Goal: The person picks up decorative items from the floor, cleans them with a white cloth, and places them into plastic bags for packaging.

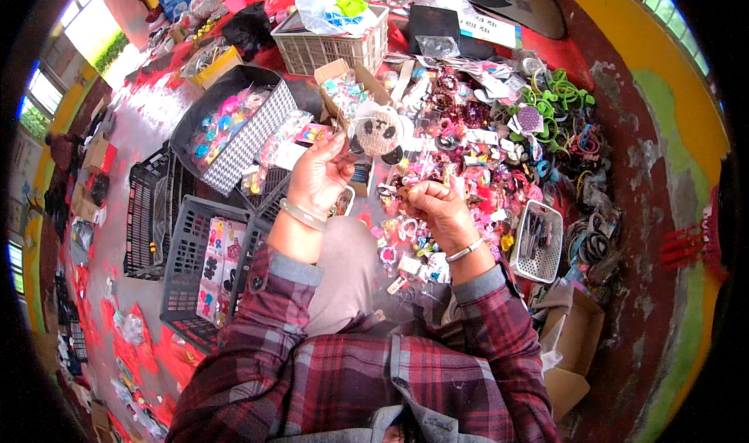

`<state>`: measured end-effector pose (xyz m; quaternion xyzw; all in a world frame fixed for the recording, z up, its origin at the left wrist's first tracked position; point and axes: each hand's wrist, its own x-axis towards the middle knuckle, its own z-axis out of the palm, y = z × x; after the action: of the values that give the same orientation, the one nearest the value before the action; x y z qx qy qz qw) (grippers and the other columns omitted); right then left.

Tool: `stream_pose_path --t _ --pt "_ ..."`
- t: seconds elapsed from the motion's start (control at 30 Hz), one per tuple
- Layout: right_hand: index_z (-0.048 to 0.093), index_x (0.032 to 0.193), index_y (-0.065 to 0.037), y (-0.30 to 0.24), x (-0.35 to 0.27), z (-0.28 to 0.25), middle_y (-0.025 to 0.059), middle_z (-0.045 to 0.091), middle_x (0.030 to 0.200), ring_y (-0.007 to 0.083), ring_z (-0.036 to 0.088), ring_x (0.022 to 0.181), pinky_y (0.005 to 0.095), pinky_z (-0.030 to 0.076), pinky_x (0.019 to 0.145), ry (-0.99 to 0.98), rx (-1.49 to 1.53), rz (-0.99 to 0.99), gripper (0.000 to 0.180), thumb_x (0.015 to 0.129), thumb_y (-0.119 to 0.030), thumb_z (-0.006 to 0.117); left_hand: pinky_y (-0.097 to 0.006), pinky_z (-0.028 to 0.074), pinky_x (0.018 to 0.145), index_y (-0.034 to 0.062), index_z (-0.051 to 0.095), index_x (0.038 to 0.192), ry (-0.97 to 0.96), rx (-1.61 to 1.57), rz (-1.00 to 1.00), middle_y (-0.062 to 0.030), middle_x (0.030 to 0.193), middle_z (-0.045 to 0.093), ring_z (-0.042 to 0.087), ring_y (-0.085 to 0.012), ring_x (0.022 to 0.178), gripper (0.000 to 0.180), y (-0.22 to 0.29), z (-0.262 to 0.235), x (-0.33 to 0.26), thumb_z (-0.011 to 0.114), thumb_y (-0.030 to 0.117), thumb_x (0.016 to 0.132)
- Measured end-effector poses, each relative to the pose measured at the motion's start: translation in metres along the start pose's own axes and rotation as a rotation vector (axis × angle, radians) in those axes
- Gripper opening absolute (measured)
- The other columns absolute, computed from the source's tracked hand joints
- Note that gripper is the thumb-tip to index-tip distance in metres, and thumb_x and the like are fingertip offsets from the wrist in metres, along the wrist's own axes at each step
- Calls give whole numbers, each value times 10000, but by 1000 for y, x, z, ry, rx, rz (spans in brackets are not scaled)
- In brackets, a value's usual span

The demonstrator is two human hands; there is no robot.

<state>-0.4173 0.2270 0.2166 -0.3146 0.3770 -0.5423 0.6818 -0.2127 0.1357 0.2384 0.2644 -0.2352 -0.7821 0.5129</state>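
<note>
My left hand (pixel 324 170) is closed on the edge of a panda-face ornament (pixel 378 135), beige and textured with dark ears and eyes. The ornament is held up in front of a pile of small hair accessories (pixel 476 185), mostly pink and red. To its right, my right hand (pixel 438 209) is pinched over the same pile, thumb and fingers together. Something small and brownish seems to show at those fingertips, too little to name. The two hands are apart from each other.
Left of me stand a grey plastic crate (pixel 183 263) with carded hair clips and a houndstooth box (pixel 253 135) of bagged trinkets. A white basket (pixel 538 240) sits right, near green hair bands (pixel 558 103). Behind is a beige crate (pixel 331 53); an open carton (pixel 581 334) lies lower right.
</note>
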Motion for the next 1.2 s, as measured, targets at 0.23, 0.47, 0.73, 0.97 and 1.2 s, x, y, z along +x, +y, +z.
stream_pose_path --t 0.23,0.47,0.73,0.97,1.2 --pt "622 878 -72 6 7 25 43 647 850 126 595 813 244 430 700 10 136 8 102 790 -122 629 -216 391 563 92 573 1028 -10 7 -45 18 847 620 566 -101 738 205 -3 11 -4 574 101 823" --pt "624 785 -50 12 12 11 36 625 756 102 564 719 230 416 685 54 72 -43 72 788 -122 627 -206 432 552 76 580 935 7 -14 -20 -27 816 630 586 -109 706 107 -5 1 0 541 127 849" --pt "626 770 15 16 9 -17 35 627 760 113 577 738 256 449 714 78 -333 -31 71 772 -54 610 -198 410 573 78 607 984 72 -119 23 -1 890 642 591 -223 860 178 3 -21 6 582 91 808" --pt "632 745 -78 34 -12 -45 152 600 688 328 590 674 403 473 593 -17 -1445 -104 146 732 -200 553 -211 433 569 55 565 1035 31 -104 64 -65 904 639 603 -234 885 209 15 -38 5 557 68 826" --pt "632 964 -141 69 -51 -73 138 622 824 316 597 774 377 479 701 -331 -1576 -157 330 694 -28 478 -230 423 600 27 595 958 48 -67 91 -76 904 641 573 -262 923 156 26 -63 4 580 86 815"
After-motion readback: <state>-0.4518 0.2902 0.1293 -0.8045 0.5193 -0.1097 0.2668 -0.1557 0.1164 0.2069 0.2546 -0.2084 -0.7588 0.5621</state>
